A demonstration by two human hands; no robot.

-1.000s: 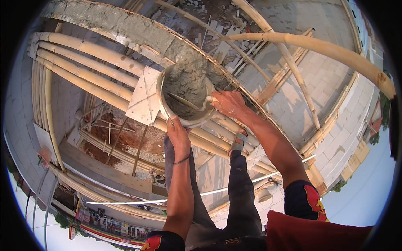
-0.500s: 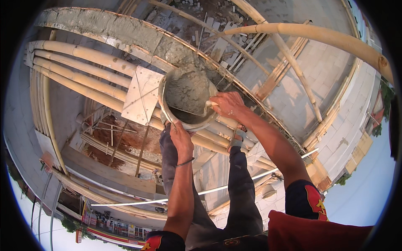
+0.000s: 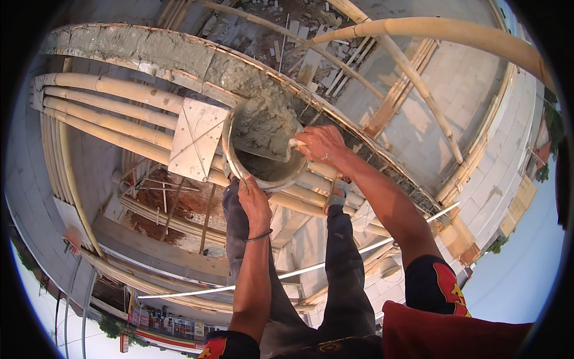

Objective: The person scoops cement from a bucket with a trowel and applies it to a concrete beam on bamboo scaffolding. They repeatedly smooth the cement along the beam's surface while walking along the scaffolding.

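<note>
A round bucket (image 3: 228,149) tips away from me over the edge of a long form (image 3: 185,76). Grey wet concrete (image 3: 260,128) lies against its far side and meets the concrete in the form. My left hand (image 3: 255,202) grips the near rim. Closed round the pale handle of a trowel (image 3: 294,143), my right hand (image 3: 323,145) is at the bucket's right side. The trowel's blade sits inside the bucket, with its edge across the concrete. Most of the blade is hidden.
Several bamboo poles (image 3: 113,113) run below the bucket, with a flat board (image 3: 198,139) on them. My feet stand on the poles. A thick bamboo pole (image 3: 442,29) crosses the upper right. A thin white pole (image 3: 311,268) spans between my legs. Open gaps show reddish ground (image 3: 161,200) far below.
The bucket is tipped slightly further, and its concrete has slid toward the far rim, baring more of the inside. My right hand and the trowel have shifted slightly left and up.
</note>
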